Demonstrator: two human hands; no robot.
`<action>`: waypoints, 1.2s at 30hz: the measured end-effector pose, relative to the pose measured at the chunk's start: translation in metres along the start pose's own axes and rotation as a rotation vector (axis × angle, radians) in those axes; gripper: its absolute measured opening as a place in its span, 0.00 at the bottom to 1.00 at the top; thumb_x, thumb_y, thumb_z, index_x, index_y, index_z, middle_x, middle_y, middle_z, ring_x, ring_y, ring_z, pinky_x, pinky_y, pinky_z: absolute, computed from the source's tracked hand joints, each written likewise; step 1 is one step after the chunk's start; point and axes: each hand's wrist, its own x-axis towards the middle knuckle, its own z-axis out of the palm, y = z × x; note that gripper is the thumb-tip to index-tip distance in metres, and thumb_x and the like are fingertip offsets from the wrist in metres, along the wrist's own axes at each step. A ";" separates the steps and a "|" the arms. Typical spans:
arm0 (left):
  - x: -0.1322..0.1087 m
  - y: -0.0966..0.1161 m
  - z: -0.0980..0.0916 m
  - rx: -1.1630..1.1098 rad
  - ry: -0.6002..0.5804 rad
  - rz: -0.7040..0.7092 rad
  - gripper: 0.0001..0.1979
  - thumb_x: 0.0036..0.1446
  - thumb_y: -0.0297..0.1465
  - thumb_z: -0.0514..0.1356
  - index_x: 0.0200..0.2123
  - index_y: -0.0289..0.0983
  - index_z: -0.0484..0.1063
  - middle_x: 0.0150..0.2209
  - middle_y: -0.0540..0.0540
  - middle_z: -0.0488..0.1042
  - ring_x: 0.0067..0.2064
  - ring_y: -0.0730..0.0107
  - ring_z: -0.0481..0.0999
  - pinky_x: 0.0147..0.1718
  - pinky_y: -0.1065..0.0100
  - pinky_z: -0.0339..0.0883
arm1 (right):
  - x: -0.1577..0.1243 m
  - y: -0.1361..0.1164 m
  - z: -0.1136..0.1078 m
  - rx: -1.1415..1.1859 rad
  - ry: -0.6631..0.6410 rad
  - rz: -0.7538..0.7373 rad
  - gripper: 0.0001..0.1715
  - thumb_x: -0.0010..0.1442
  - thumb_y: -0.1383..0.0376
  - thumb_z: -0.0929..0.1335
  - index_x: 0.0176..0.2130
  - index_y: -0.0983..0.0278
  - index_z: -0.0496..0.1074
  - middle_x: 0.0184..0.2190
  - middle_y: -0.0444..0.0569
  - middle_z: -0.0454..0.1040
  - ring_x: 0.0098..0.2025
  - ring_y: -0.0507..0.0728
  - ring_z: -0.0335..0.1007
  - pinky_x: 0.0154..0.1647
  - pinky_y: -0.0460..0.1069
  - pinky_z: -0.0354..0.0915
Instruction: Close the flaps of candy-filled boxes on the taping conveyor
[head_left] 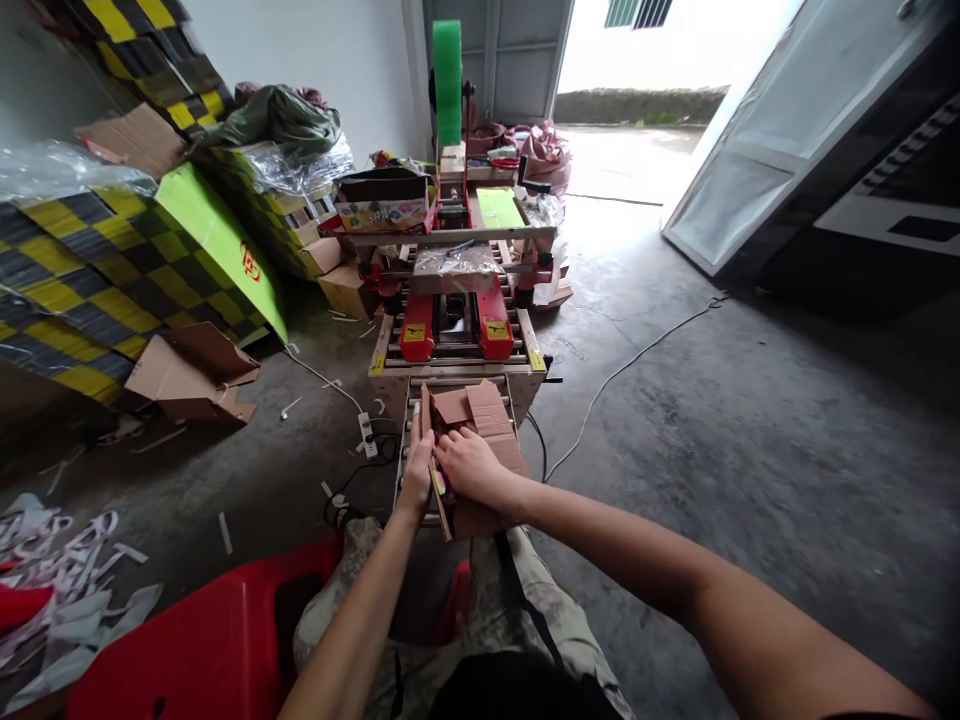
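Observation:
A brown cardboard box point(491, 425) lies on the roller conveyor in front of me, its top partly open along the left side. My left hand point(417, 475) holds the raised flap on that side, fingers running along its outer face. Across the top reaches my right hand point(471, 463), its fingers bent over the edge of the opening and gripping there. A bit of pink and yellow packaging shows in the gap below the fingers. The rest of the contents is hidden by the hand and flaps.
Just beyond the box stands a carton-taping machine point(457, 330) with a green tape roll point(448, 85). Checkered cartons point(90, 270) are stacked at left. A red stool point(217, 640) is at lower left. A power strip point(367, 435) and cables lie on the floor.

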 end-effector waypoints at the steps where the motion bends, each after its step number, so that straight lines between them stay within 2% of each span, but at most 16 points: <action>1: 0.000 0.001 -0.001 -0.027 0.028 0.006 0.30 0.63 0.39 0.40 0.66 0.41 0.38 0.66 0.48 0.50 0.67 0.67 0.48 0.64 0.61 0.45 | 0.008 -0.003 0.005 0.000 -0.013 0.025 0.18 0.61 0.70 0.59 0.48 0.75 0.69 0.43 0.63 0.72 0.46 0.65 0.64 0.49 0.58 0.57; 4: 0.001 0.004 -0.004 -0.071 0.066 0.022 0.31 0.62 0.40 0.41 0.66 0.38 0.38 0.67 0.47 0.46 0.66 0.68 0.48 0.64 0.65 0.46 | 0.023 -0.013 0.014 0.001 -0.020 0.083 0.20 0.59 0.73 0.59 0.49 0.80 0.68 0.44 0.69 0.70 0.48 0.67 0.63 0.49 0.60 0.56; 6: 0.003 0.004 -0.004 -0.044 0.055 0.035 0.32 0.62 0.42 0.40 0.66 0.36 0.38 0.67 0.45 0.47 0.66 0.68 0.49 0.63 0.65 0.46 | 0.025 -0.014 0.013 0.012 0.000 0.104 0.20 0.59 0.72 0.60 0.49 0.79 0.68 0.45 0.69 0.70 0.49 0.66 0.63 0.50 0.60 0.56; 9: 0.005 0.005 0.000 -0.017 0.054 0.068 0.33 0.61 0.44 0.40 0.66 0.36 0.40 0.67 0.44 0.48 0.66 0.66 0.48 0.64 0.63 0.45 | 0.019 -0.004 0.002 0.069 0.035 0.125 0.17 0.55 0.70 0.65 0.45 0.75 0.71 0.43 0.65 0.72 0.46 0.64 0.67 0.47 0.55 0.61; 12: 0.004 0.011 0.008 -0.015 0.065 0.112 0.33 0.61 0.45 0.41 0.66 0.37 0.41 0.67 0.45 0.47 0.67 0.64 0.45 0.64 0.61 0.44 | 0.014 0.010 -0.012 0.197 0.068 0.140 0.14 0.52 0.70 0.68 0.40 0.71 0.73 0.36 0.54 0.76 0.37 0.58 0.71 0.38 0.48 0.65; 14: 0.002 0.016 0.012 -0.006 0.070 0.130 0.33 0.61 0.45 0.42 0.66 0.37 0.42 0.67 0.45 0.46 0.67 0.63 0.43 0.64 0.60 0.42 | 0.011 0.013 -0.019 0.288 0.138 0.168 0.13 0.56 0.70 0.64 0.42 0.68 0.72 0.34 0.49 0.76 0.35 0.55 0.71 0.35 0.45 0.66; 19: 0.000 0.023 0.018 0.031 0.068 0.131 0.32 0.62 0.45 0.42 0.65 0.36 0.45 0.67 0.42 0.47 0.67 0.63 0.45 0.65 0.58 0.41 | -0.005 -0.004 -0.033 0.417 0.407 0.287 0.22 0.63 0.72 0.53 0.52 0.66 0.64 0.42 0.54 0.74 0.41 0.55 0.71 0.42 0.48 0.67; 21: -0.001 0.022 0.018 0.053 0.072 0.136 0.32 0.63 0.45 0.42 0.65 0.35 0.44 0.67 0.41 0.47 0.67 0.63 0.44 0.65 0.58 0.40 | -0.015 -0.009 -0.042 0.426 0.488 0.276 0.23 0.63 0.72 0.53 0.55 0.63 0.61 0.49 0.53 0.70 0.49 0.56 0.67 0.51 0.52 0.63; 23: -0.002 0.021 0.019 0.083 0.078 0.149 0.32 0.63 0.45 0.41 0.66 0.35 0.42 0.67 0.40 0.45 0.68 0.64 0.42 0.65 0.57 0.40 | -0.025 -0.007 -0.050 0.391 0.592 0.326 0.27 0.60 0.71 0.58 0.58 0.61 0.58 0.58 0.54 0.61 0.61 0.61 0.54 0.62 0.59 0.51; 25: -0.003 0.021 0.026 0.176 0.090 0.176 0.33 0.63 0.43 0.42 0.66 0.36 0.39 0.68 0.40 0.43 0.68 0.63 0.42 0.64 0.55 0.40 | -0.033 0.004 -0.055 0.388 0.636 0.449 0.35 0.55 0.70 0.63 0.61 0.64 0.54 0.62 0.57 0.53 0.65 0.67 0.43 0.63 0.65 0.45; 26: -0.003 0.022 0.031 0.266 0.090 0.190 0.32 0.63 0.43 0.43 0.66 0.37 0.38 0.68 0.40 0.42 0.68 0.62 0.41 0.64 0.53 0.40 | -0.036 0.012 -0.055 0.423 0.628 0.499 0.39 0.53 0.70 0.63 0.63 0.66 0.51 0.63 0.59 0.52 0.65 0.67 0.42 0.63 0.64 0.47; 28: -0.002 0.024 0.044 0.524 0.040 0.205 0.32 0.63 0.42 0.46 0.66 0.39 0.41 0.68 0.40 0.41 0.68 0.58 0.40 0.63 0.48 0.37 | -0.042 0.031 -0.054 0.534 0.574 0.533 0.41 0.52 0.72 0.62 0.64 0.68 0.48 0.62 0.60 0.55 0.63 0.63 0.50 0.61 0.58 0.54; 30: -0.001 0.026 0.055 0.799 -0.051 0.204 0.30 0.62 0.41 0.48 0.65 0.40 0.48 0.68 0.41 0.42 0.68 0.56 0.39 0.63 0.44 0.32 | -0.049 0.051 -0.053 0.586 0.522 0.521 0.39 0.52 0.75 0.58 0.63 0.66 0.52 0.59 0.56 0.60 0.59 0.57 0.58 0.58 0.51 0.58; 32: 0.001 0.025 0.060 0.996 -0.117 0.209 0.28 0.62 0.41 0.49 0.63 0.40 0.53 0.67 0.42 0.44 0.68 0.56 0.41 0.62 0.44 0.30 | -0.055 0.071 -0.057 0.521 0.435 0.575 0.37 0.52 0.74 0.60 0.61 0.66 0.54 0.57 0.56 0.62 0.57 0.57 0.60 0.57 0.51 0.59; 34: 0.004 0.023 0.058 1.067 -0.131 0.202 0.27 0.63 0.41 0.47 0.63 0.39 0.53 0.67 0.43 0.45 0.68 0.58 0.43 0.63 0.45 0.32 | -0.056 0.086 -0.065 0.374 0.326 0.624 0.40 0.51 0.70 0.64 0.62 0.70 0.53 0.58 0.60 0.61 0.59 0.62 0.58 0.58 0.54 0.58; 36: 0.008 0.021 0.052 1.037 -0.128 0.180 0.27 0.64 0.40 0.43 0.64 0.39 0.52 0.67 0.45 0.46 0.67 0.60 0.44 0.63 0.46 0.35 | -0.048 0.095 -0.075 0.179 0.263 0.579 0.46 0.49 0.68 0.67 0.63 0.70 0.50 0.61 0.62 0.55 0.63 0.66 0.50 0.59 0.57 0.55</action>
